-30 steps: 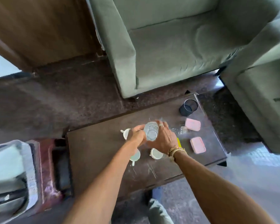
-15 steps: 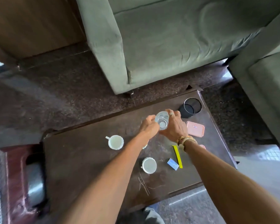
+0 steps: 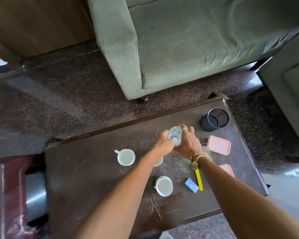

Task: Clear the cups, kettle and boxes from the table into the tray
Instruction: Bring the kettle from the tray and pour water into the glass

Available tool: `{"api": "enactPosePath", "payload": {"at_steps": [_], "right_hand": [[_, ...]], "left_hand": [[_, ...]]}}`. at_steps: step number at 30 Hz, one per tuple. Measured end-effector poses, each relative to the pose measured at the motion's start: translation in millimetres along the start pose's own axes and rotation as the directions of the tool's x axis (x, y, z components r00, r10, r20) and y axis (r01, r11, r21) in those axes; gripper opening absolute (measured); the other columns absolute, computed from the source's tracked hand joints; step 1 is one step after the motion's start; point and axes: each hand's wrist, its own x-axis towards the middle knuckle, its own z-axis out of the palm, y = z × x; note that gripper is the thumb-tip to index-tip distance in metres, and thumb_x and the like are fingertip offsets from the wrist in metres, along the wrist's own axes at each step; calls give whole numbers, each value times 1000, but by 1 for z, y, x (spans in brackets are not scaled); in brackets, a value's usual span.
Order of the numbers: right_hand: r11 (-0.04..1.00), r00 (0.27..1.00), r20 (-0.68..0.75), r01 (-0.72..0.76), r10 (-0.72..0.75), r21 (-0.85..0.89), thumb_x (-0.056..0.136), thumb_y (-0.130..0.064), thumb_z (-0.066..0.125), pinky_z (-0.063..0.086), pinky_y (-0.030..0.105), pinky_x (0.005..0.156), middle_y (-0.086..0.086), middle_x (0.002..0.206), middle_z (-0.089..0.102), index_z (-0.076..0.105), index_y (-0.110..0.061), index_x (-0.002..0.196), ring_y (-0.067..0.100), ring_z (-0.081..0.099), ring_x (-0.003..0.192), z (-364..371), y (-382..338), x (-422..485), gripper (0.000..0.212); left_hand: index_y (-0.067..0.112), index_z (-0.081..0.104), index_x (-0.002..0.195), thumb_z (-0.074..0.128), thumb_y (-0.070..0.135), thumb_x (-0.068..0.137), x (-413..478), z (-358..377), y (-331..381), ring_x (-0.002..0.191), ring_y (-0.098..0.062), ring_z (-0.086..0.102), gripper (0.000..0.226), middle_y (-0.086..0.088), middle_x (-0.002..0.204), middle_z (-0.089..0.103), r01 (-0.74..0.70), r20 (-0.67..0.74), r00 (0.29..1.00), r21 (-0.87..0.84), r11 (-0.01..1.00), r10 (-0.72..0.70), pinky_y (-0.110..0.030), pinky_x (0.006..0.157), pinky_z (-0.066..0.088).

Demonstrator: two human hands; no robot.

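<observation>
- Both hands close around a clear glass vessel (image 3: 175, 137) over the far side of the table (image 3: 93, 178): left hand (image 3: 164, 144) on its left wall, right hand (image 3: 188, 144) wrapped round its right; whether this is the kettle cannot be told
- Risk, as judged: smooth glass can slip from the fingers, and the left forearm crosses right above a cup (image 3: 159, 161) and could knock it over
- Risk, as judged: the tray (image 3: 12, 190) sits well apart at the table's left end, so the carry passes over the cups
- Count: three white cups, one (image 3: 126, 157) at left, one half hidden under the left forearm, one (image 3: 164, 186) nearest the person
- Count: two pink boxes, one (image 3: 218, 145) just beside the right hand, one (image 3: 226, 169) mostly hidden by the right forearm
- Also on the table: one black mesh holder (image 3: 215, 120), one yellow strip (image 3: 198, 180), one small blue box (image 3: 191, 185)
</observation>
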Motion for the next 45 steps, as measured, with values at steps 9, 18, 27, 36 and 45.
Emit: {"api": "enactPosePath", "payload": {"at_steps": [9, 18, 27, 36, 45], "right_hand": [[1000, 1000, -20, 12, -12, -17, 67, -40, 85, 54, 48, 80, 11, 131, 39, 30, -19, 145, 42, 66, 94, 17, 9, 3, 98], [999, 999, 38, -37, 36, 17, 65, -23, 86, 49, 51, 95, 17, 146, 31, 4, -16, 156, 46, 55, 117, 2, 3, -10, 123], [992, 994, -64, 91, -86, 88, 64, -73, 71, 39, 52, 107, 7, 152, 33, 25, -20, 153, 33, 44, 133, -48, -74, -100, 114], [903, 905, 25, 422, -426, 80, 73, -81, 55, 36, 55, 110, 11, 152, 36, 33, -20, 150, 33, 41, 137, -13, -257, -212, 100], [753, 703, 324, 657, -633, 44, 94, -61, 48, 33, 41, 111, 16, 140, 52, 51, -5, 136, 33, 43, 133, 133, -404, -321, 70]], "left_hand": [[24, 51, 132, 47, 6, 88, 13, 5, -15, 104, -24, 60, 48, -6, 117, 64, 16, -9, 1000, 10, 1000, -16, -34, 82, 50], [22, 28, 154, 45, 5, 91, -17, -5, -12, 138, -28, 43, 67, -3, 154, 42, 0, -139, 990, 132, 991, 19, -38, 113, 36], [14, 35, 149, 42, 8, 97, -143, -81, -10, 132, -25, 47, 53, -8, 150, 46, -55, -287, 957, -12, 998, 49, -28, 109, 37], [22, 50, 141, 52, 23, 96, -301, -223, -84, 124, -21, 57, 46, 1, 139, 59, -68, -638, 770, -120, 991, -24, -37, 105, 46], [10, 68, 102, 51, 21, 99, -424, -330, -264, 93, -30, 64, 20, -10, 98, 71, -221, -959, 130, -277, 935, -253, -37, 81, 46]]}}
